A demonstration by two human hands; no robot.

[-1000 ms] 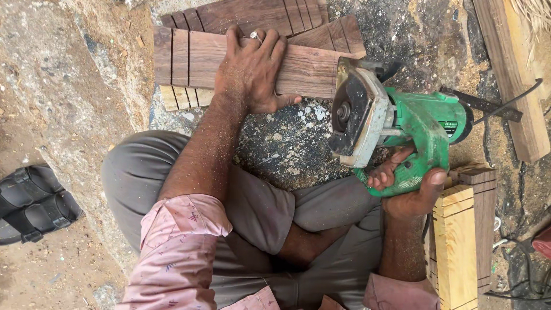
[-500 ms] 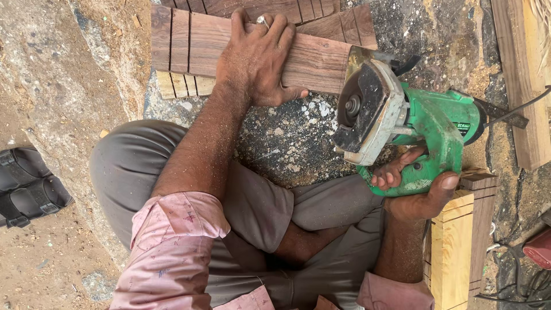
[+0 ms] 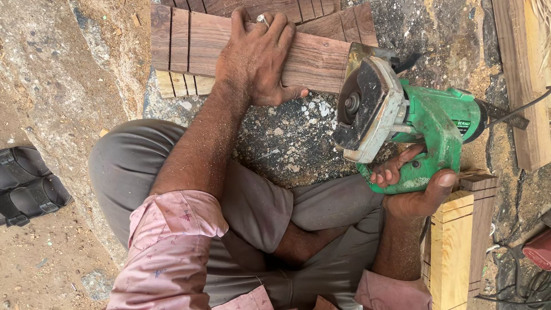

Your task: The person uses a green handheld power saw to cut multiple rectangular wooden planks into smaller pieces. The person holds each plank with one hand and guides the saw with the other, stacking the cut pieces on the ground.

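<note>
My left hand (image 3: 256, 57) lies flat, fingers spread, on a dark brown wooden board (image 3: 198, 43) that has several saw cuts across it. The board rests on other slotted boards on the stony ground. My right hand (image 3: 414, 183) grips the handle of a green handheld circular saw (image 3: 419, 123). Its round blade guard (image 3: 367, 109) sits at the board's right end, close to my left thumb. I sit cross-legged in grey trousers and a pink shirt.
A pale slotted wooden block (image 3: 456, 241) stands by my right knee. A long plank (image 3: 519, 74) lies at the right edge. A black sandal (image 3: 26, 183) is on the dirt at the left. The saw's black cable (image 3: 522, 106) runs off right.
The view has shifted so the board, hand and saw sit higher in the picture. The saw's guard has drawn a little closer to the board's right end.
</note>
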